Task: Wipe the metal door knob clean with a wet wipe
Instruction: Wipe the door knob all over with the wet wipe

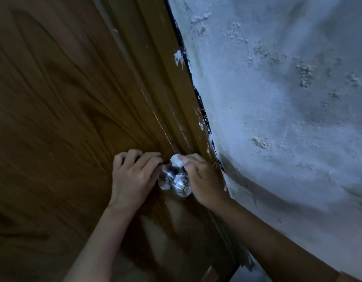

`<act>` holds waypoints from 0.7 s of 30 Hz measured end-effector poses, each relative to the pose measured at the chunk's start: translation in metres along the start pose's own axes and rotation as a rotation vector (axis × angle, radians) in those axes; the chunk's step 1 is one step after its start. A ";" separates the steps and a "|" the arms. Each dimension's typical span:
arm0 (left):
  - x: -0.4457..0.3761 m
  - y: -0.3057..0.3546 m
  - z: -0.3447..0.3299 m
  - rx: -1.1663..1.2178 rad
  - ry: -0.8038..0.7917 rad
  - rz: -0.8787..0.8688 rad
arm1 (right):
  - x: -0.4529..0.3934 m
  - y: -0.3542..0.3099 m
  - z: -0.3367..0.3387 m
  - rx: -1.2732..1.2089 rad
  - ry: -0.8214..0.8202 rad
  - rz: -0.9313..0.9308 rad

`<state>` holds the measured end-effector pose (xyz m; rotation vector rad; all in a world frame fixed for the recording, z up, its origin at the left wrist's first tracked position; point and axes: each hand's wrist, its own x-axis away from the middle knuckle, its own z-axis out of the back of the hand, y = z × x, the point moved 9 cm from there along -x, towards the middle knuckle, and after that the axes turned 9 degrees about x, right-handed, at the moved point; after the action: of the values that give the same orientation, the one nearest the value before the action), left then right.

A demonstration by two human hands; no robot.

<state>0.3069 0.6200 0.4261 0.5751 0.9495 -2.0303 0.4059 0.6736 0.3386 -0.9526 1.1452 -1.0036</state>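
A shiny round metal door knob [177, 183] with a keyhole sticks out of a brown wooden door [60, 110]. My right hand [202, 180] pinches a small bunched white wet wipe [176, 159] and presses it against the top of the knob, near the door face. My left hand [133, 174] rests on the door just left of the knob, fingers curled, fingertips touching the knob's neck. The back of the knob is hidden behind both hands.
A brown door frame [176, 94] with white paint smears runs diagonally beside the knob. To the right stands a rough, flaking whitish plaster wall [287, 98], close to my right forearm.
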 end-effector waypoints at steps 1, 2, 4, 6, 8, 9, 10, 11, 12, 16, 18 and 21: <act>0.005 -0.002 0.004 -0.031 0.022 0.007 | 0.001 -0.005 0.002 0.071 0.038 0.055; 0.011 -0.002 0.005 -0.063 0.033 0.004 | 0.003 -0.010 0.002 0.144 0.059 0.106; 0.022 0.001 0.003 -0.113 0.019 -0.017 | 0.005 -0.018 -0.005 0.286 0.050 0.197; 0.030 0.001 -0.003 -0.132 -0.016 -0.020 | 0.007 -0.021 -0.019 0.432 -0.010 0.256; 0.036 0.001 -0.009 -0.157 -0.056 -0.009 | 0.009 -0.018 -0.026 0.520 -0.049 0.269; 0.038 0.001 -0.012 -0.175 -0.072 -0.001 | 0.009 -0.015 -0.026 0.517 -0.053 0.247; 0.040 0.001 -0.014 -0.195 -0.090 0.007 | 0.009 -0.012 -0.025 0.495 -0.055 0.212; 0.041 0.001 -0.017 -0.214 -0.114 0.012 | 0.009 -0.007 -0.023 0.467 -0.058 0.170; 0.043 0.001 -0.021 -0.234 -0.140 0.014 | 0.008 -0.003 -0.021 0.437 -0.060 0.125; 0.047 -0.001 -0.030 -0.284 -0.196 0.012 | 0.009 0.010 -0.018 0.423 -0.116 0.022; 0.048 -0.002 -0.032 -0.288 -0.214 0.011 | 0.013 0.005 -0.015 0.415 -0.099 0.031; 0.049 -0.002 -0.033 -0.290 -0.251 -0.006 | 0.011 -0.019 -0.016 0.401 -0.037 0.146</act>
<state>0.2794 0.6237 0.3741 0.1570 1.0653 -1.8708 0.3893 0.6564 0.3518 -0.5575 0.9212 -1.0420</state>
